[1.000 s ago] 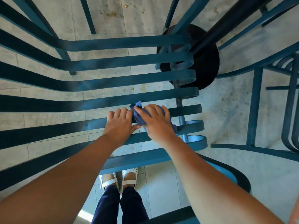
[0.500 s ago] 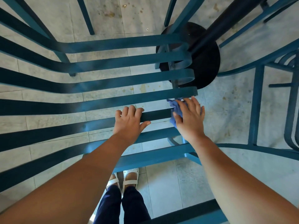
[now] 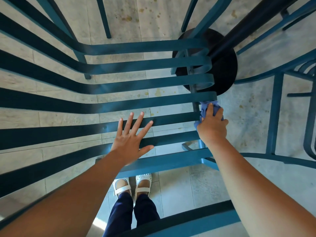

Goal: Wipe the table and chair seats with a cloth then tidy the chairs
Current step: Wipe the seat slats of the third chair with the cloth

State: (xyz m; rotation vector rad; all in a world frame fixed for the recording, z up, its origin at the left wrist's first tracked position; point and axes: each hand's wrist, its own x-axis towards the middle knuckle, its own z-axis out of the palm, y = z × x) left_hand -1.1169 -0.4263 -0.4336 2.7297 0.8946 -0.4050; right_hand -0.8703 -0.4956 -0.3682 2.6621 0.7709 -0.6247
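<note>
A teal metal chair with a slatted seat [image 3: 130, 101] fills the view from above. My right hand [image 3: 212, 129] grips a bunched blue cloth [image 3: 205, 108] and presses it over the curled right ends of the middle slats. Most of the cloth is hidden under the hand. My left hand [image 3: 131, 142] rests flat on two slats near the seat's middle, fingers spread and straight. The table's black post and round black base [image 3: 225, 65] stand just beyond the seat's right edge.
A second teal chair [image 3: 277, 117] stands to the right, its frame close to my right arm. More teal chair legs [image 3: 102, 17] cross the stained tiled floor at the top. My feet in white sandals [image 3: 133, 185] show below the seat.
My right hand has slid the cloth from the seat's middle out to the right ends of the slats. My left hand has spread its fingers flat on the slats.
</note>
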